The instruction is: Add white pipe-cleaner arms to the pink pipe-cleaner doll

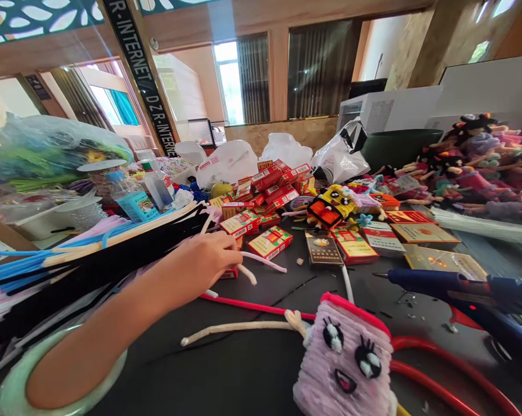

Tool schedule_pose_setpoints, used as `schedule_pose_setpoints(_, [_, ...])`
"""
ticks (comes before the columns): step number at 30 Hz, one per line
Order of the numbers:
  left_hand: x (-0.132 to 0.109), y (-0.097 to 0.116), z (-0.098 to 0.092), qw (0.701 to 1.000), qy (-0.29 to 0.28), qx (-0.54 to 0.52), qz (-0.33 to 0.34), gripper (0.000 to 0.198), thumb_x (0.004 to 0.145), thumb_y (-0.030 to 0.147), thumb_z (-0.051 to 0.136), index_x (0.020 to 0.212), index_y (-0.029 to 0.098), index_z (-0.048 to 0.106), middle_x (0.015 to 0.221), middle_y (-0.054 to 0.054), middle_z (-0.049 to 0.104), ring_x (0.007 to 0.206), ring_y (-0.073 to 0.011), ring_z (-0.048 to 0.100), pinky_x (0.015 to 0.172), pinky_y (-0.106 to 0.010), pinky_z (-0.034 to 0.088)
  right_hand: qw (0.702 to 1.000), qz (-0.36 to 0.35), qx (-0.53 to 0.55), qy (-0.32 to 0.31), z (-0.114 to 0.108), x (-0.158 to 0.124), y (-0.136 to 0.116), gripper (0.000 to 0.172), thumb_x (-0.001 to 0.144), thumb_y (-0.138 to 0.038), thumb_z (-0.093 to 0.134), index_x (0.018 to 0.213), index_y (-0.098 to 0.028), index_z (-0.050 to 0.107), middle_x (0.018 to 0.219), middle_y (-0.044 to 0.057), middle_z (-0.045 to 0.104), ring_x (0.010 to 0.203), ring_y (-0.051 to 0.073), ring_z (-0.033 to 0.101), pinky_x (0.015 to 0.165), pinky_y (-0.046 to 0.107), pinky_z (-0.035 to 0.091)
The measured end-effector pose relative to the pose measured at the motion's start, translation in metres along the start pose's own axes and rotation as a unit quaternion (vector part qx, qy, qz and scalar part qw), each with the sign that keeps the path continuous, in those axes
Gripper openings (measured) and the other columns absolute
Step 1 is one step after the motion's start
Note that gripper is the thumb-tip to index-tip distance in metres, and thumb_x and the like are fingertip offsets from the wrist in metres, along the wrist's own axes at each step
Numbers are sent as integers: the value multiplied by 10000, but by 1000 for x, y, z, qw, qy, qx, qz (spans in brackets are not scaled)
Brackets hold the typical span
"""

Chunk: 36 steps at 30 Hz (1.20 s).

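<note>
room fairly bright, daylight mostly from behind the table: back window (pixel 227 81) burnt out to white, left window (pixel 100 89) overexposed too. pale flare streaks across upper left. dark tabletop (pixel 226 375) dim, contrast high. small red light glowing on glue gun (pixel 438 286). wide-angle distortion: lettered post (pixel 137 69) leans, bracelet (pixel 103 382) stretched at lower left, dolls (pixel 477 164) smeared toward right edge. pink plush face (pixel 344 358) reasonably sharp.

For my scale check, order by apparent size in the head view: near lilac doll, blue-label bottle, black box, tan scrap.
1. Near lilac doll
2. Blue-label bottle and black box: too alike to rank
3. Tan scrap
</note>
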<state>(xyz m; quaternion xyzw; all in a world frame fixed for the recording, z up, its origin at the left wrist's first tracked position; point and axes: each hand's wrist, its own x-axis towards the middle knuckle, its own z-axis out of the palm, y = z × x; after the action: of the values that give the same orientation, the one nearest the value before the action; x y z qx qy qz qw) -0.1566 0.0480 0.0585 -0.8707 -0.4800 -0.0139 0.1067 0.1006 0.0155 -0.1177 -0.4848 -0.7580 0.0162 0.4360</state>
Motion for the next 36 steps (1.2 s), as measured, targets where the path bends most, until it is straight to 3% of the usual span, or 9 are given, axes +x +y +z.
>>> schedule_pose_setpoints(2, [-1,1,-5,999,10,-17,-33,269,901,61,497,898,209,721,903,-39,671,784,-177,640,687,-258,453,999,2,-41,11,7,-2,-3,596,657,-280,675,1248,-349,695,880,153,736,769,411,690,549,486,573])
schedule_pose_setpoints(4, [-2,2,-10,997,27,-38,-65,302,906,65,444,973,186,713,934,-58,673,795,-193,648,693,-273,454,997,-7,-71,24,11,-5,-3,623,647,-273,663,1265,-344,684,882,182,723,776,435,666,589,547,555])
schedule_pose_setpoints(8, [-3,1,-15,990,70,-65,-108,360,878,60,393,1019,162,707,991,-84,674,872,-222,654,760,-300,459,998,-15,-48,38,16,-9,4,608,665,-284,635,1265,-371,678,875,147,724,839,431,670,629,549,550])
schedule_pose_setpoints(14, [2,1,-14,987,-56,-110,-100,314,899,74,414,806,174,696,951,-62,675,848,-190,639,760,-273,441,998,-17,35,39,19,-13,12,408,730,-354,639,1121,-387,753,874,65,752,950,367,704,666,429,586])
schedule_pose_setpoints(20, [2,2,-11,983,-113,-104,-97,204,932,142,504,851,196,684,943,-29,692,889,-191,650,786,-268,441,996,-29,84,-11,-5,2,14,213,842,-390,618,952,-332,791,781,28,740,826,274,745,574,299,581])
schedule_pose_setpoints(24, [1,1,-10,981,-121,-106,-105,134,899,125,564,857,199,667,967,-17,687,902,-189,653,755,-257,437,992,-23,111,-60,-26,12,9,397,991,-398,417,933,-285,793,805,5,731,853,241,752,600,258,563])
schedule_pose_setpoints(31, [0,-1,-10,980,-132,-74,-127,159,875,128,569,936,231,673,981,-31,671,893,-222,654,716,-281,445,987,16,142,-71,-32,16,-2,306,978,-375,497,955,-286,789,823,1,744,905,260,750,667,257,587])
schedule_pose_setpoints(36, [1,-6,-8,981,-138,-41,-133,83,799,108,638,817,189,642,947,-68,662,882,-254,643,706,-308,439,983,31,161,-81,-27,12,-8,608,1039,-410,225,960,-223,799,825,4,733,947,263,733,692,276,556])
